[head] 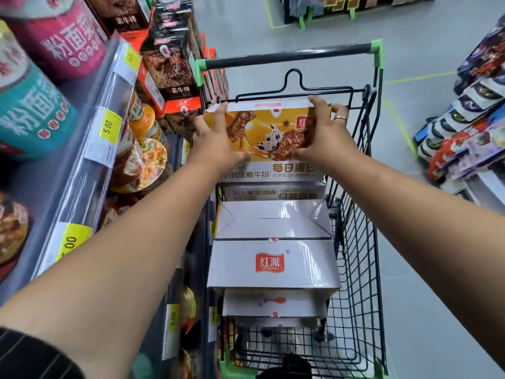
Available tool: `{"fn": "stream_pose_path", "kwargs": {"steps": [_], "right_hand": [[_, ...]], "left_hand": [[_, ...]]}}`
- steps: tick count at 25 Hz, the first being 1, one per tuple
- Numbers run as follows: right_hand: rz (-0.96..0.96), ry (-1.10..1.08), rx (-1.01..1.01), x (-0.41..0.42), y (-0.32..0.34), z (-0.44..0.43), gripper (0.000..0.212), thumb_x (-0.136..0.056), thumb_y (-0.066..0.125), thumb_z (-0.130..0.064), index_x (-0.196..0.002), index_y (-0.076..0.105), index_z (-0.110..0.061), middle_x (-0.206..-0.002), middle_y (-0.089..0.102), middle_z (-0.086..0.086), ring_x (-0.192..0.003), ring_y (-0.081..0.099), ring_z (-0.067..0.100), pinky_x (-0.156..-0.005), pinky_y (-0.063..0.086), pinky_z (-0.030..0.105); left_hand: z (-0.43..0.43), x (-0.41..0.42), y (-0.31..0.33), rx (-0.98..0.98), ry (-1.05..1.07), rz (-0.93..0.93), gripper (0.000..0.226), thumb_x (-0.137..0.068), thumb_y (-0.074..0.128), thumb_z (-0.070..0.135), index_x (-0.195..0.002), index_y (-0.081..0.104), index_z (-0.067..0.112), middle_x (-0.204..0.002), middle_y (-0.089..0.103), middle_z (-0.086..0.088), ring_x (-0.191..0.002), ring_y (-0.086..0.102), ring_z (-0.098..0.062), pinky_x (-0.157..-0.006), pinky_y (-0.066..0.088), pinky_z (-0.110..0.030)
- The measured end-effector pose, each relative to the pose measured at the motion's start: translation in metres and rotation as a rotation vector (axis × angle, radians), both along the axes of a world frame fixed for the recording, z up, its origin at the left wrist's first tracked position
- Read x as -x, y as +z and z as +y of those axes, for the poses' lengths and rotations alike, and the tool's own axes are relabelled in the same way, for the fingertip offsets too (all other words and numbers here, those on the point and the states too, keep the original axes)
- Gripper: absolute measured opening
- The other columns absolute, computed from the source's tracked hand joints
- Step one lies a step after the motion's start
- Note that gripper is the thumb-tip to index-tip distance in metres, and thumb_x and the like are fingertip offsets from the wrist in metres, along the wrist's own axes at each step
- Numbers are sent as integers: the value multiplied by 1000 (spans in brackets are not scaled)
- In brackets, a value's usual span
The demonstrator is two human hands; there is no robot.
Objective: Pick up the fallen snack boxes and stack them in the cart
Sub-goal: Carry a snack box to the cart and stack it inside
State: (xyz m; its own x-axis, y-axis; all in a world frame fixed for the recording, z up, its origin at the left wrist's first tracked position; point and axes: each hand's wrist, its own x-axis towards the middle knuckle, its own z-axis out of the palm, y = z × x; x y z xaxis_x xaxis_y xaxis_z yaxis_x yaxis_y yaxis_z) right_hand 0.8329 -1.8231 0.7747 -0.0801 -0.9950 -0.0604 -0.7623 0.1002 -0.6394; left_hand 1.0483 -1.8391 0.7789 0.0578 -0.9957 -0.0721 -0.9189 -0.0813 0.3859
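Observation:
An orange snack box [269,132] with pictures of meat and a speckled egg lies at the far end of the black wire cart [355,283], on top of other boxes. My left hand [218,138] grips its left side and my right hand [323,132] grips its right side, fingers curled over the far edge. Nearer to me in the cart lie a white box showing its flaps [273,218] and a white box with a red logo [273,265], with more white boxes [273,305] below them.
The cart's black handle with green corners [287,56] is at the far end. Store shelves with noodle cups [144,157], yellow price tags and dark snack boxes [175,72] press close on the left. Stacked packs [470,127] stand at the right; grey floor lies between.

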Motion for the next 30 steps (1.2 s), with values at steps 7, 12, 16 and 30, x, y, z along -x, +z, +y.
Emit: {"fn": "stream_pose_path", "kwargs": {"steps": [7,12,16,30], "right_hand": [[25,-21,-19,54,16,52,105,-71,83,-30,-148,11,-40,-155,-1,17,-121,50,40,-102,45,43],[40,-96,-6,146,21,122,103,-70,84,-29,-146,15,-39,-152,3,16,-105,58,40,-95,49,43],[69,-244,7,264,21,217,104,-70,84,-29,-148,15,-37,-153,3,16,-121,50,39,-100,42,39],[108,-1066,-73,535,24,596,104,-66,85,-41,-147,20,-35,-150,17,11,-126,44,38,-102,43,45]], "left_hand": [[35,67,21,2,117,-241,113,-74,74,59,-154,1,27,-158,-19,-22,-144,-18,-45,-117,-4,-55],[90,182,33,146,-246,-19,97,-73,81,43,-150,26,22,-152,27,-14,-142,23,-32,-116,22,-40],[171,327,28,124,-567,52,98,-72,82,38,-150,25,24,-150,29,-9,-139,31,-29,-114,27,-37],[443,690,30,30,-1541,136,102,-71,83,38,-151,19,30,-149,27,-6,-134,39,-29,-107,39,-44]]}}
